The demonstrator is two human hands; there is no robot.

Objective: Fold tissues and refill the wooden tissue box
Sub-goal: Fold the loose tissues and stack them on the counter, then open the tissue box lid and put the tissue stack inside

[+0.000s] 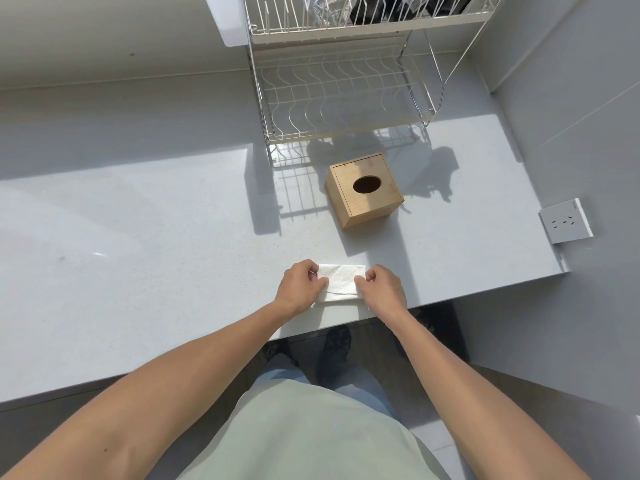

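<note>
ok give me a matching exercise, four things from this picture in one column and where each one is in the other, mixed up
Things
1. tissue
2. wooden tissue box
3. wire dish rack
4. wall socket

Places
A. at the back of the counter, against the wall
B. at the right end of the counter
C. at the near counter edge, pinched by the left hand and right hand
D. mid-counter, just in front of the rack

Pairs: 1-C, 2-D, 3-A, 4-B
</note>
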